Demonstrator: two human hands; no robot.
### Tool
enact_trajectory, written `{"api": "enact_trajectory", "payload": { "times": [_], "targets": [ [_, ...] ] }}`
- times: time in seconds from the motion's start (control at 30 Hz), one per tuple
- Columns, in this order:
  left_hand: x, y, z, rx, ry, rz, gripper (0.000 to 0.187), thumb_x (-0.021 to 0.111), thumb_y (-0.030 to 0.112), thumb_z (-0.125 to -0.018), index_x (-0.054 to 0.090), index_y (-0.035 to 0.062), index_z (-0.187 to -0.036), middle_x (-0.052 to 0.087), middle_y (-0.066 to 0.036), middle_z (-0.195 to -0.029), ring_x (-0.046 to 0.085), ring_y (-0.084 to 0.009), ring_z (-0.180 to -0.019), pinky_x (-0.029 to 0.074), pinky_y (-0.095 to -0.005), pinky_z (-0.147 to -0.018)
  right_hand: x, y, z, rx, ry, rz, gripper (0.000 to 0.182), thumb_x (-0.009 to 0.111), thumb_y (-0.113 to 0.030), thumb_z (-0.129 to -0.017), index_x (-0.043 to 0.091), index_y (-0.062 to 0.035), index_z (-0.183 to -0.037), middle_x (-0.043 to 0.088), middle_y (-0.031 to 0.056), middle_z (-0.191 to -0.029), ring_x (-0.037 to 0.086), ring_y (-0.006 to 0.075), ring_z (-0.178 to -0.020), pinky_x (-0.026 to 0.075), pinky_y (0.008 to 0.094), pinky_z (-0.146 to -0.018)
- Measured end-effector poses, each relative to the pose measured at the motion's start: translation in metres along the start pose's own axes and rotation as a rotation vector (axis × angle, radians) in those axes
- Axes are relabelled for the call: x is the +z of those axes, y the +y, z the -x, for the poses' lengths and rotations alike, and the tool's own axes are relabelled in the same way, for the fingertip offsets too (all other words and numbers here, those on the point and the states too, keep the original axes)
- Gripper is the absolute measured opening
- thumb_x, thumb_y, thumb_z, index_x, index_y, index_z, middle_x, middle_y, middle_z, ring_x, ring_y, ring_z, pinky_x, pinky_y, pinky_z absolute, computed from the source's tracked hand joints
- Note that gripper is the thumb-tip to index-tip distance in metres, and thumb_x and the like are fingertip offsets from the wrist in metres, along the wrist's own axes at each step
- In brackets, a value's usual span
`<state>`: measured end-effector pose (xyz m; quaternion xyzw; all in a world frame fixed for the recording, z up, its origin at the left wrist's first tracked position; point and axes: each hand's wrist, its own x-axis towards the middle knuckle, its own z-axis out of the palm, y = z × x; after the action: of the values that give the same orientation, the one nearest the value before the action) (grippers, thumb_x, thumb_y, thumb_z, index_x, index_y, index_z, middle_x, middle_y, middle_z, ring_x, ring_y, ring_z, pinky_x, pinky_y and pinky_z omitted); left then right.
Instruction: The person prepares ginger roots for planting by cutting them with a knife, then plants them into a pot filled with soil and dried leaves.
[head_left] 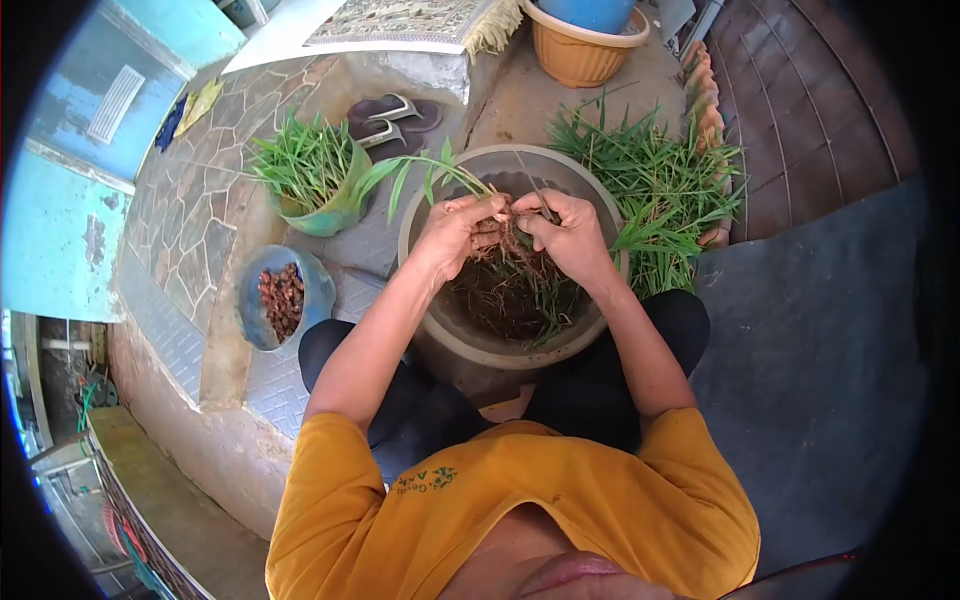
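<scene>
Over a large round basin my left hand is closed on a leafy plant. Its green stem points up and left, and its tangled roots hang below my fingers. My right hand grips what looks like a thin knife, its blade pointing up and left. The fingertips of both hands meet at the plant's root end. Dark soil, loose roots and leaf scraps lie inside the basin, under my hands.
To the left stand a green tub of cut leafy stems and a bluish bowl of brown root pieces. Sandals lie behind. Leafy plants are heaped at right; an orange pot stands at the back.
</scene>
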<state>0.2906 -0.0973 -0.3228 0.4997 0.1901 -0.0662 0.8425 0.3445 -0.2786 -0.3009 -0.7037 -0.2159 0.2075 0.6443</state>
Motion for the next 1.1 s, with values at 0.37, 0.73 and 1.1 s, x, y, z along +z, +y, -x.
{"api": "enact_trajectory", "payload": {
  "times": [0.37,0.73,1.1],
  "targets": [
    [-0.026,0.008,-0.017,0.138,0.096,0.307,0.025,0.065,0.006,-0.088,0.061,-0.0034,-0.111,0.065,-0.014,-0.103,0.065,-0.0249,-0.093,0.056,-0.0421,-0.085,0.018,-0.023,0.013,-0.19,0.177,-0.045,0.034,0.065,0.004,-0.079,0.06,0.0027,-0.113,0.056,0.012,-0.107,0.058,0.0093,-0.071,0.049,0.0272,-0.054],
    [-0.02,0.006,0.006,0.282,0.087,0.328,0.017,0.064,-0.001,-0.086,0.063,-0.0017,-0.102,0.068,-0.013,-0.097,0.068,-0.0227,-0.09,0.058,-0.0402,-0.082,0.038,-0.002,0.019,-0.317,0.26,0.584,0.029,0.06,-0.019,-0.089,0.064,-0.0062,-0.115,0.062,0.0139,-0.085,0.063,0.0318,-0.077,0.05,0.0413,-0.069],
    [-0.013,-0.005,0.016,0.312,0.1,0.18,0.01,0.065,-0.001,-0.083,0.065,-0.0019,-0.094,0.069,-0.014,-0.093,0.068,-0.0219,-0.081,0.058,-0.0358,-0.075,0.027,0.01,0.007,-0.072,0.028,-0.129,0.038,0.067,-0.004,-0.08,0.064,-0.0001,-0.118,0.069,0.0071,-0.102,0.061,0.0098,-0.089,0.047,0.026,-0.083]
  ]
}}
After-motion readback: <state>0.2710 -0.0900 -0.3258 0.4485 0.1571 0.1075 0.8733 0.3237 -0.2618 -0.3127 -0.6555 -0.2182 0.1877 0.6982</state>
